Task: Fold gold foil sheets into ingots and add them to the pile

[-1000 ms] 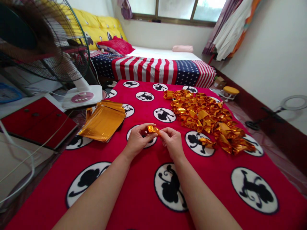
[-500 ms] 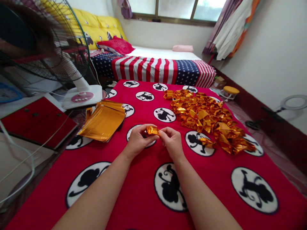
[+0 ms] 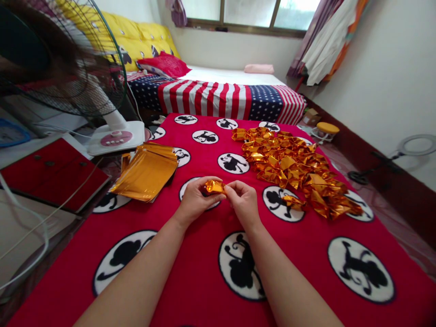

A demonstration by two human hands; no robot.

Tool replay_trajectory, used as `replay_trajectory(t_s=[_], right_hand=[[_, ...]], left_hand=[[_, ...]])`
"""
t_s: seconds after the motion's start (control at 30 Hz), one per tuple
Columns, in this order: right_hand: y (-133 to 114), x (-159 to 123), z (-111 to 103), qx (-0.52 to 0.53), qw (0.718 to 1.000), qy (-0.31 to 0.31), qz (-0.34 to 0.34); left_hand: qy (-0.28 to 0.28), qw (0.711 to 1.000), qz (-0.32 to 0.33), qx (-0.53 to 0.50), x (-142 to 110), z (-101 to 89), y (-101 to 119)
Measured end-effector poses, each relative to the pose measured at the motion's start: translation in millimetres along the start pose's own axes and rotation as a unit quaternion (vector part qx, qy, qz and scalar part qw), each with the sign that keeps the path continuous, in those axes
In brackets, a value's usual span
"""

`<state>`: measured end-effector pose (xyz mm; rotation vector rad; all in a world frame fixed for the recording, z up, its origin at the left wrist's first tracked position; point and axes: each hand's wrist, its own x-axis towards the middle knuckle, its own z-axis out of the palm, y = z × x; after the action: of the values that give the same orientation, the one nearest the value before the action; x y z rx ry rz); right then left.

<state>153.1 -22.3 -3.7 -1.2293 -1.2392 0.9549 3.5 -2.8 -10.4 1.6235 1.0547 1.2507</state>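
Observation:
Between my hands is a small folded piece of gold foil paper (image 3: pixel 214 186), held above the red cloth. My left hand (image 3: pixel 196 200) grips its left part, thumb along the near side and fingers behind. My right hand (image 3: pixel 243 200) pinches the right end between thumb and forefinger. To the left lies a stack of flat gold foil sheets (image 3: pixel 146 175). A heap of folded gold foil pieces (image 3: pixel 289 159) spreads over the cloth to the right. One separate folded foil piece (image 3: pixel 293 202) lies at the heap's near edge, close to my right hand.
The red cloth (image 3: pixel 177 281) with monkey prints covers the surface before me. A fan (image 3: pixel 116 134) stands at the left beside a red-fronted cabinet (image 3: pixel 51 168). A bed (image 3: pixel 218 97) lies beyond. A yellow stool (image 3: pixel 327 128) and a ring light (image 3: pixel 417 145) are at the right.
My fingers have shifted slightly on the foil piece, and more of its left end shows. Both hands stay in nearly the same place; the stack and heap look unchanged.

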Motion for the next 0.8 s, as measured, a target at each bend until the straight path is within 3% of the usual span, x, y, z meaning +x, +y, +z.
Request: replay_trajectory(t_s=[0.33,0.8], right_hand=[[-0.4,-0.6,0.8,-0.008,1.000,-0.005,-0.019],[-0.5,-0.4,0.4,-0.017,1.000,0.008,-0.024]], left_hand=[[0.004,1.000,0.016,0.014,-0.2,0.8,-1.6],[0.007,0.994,-0.059,-0.088,2.1,0.2,-1.2]])
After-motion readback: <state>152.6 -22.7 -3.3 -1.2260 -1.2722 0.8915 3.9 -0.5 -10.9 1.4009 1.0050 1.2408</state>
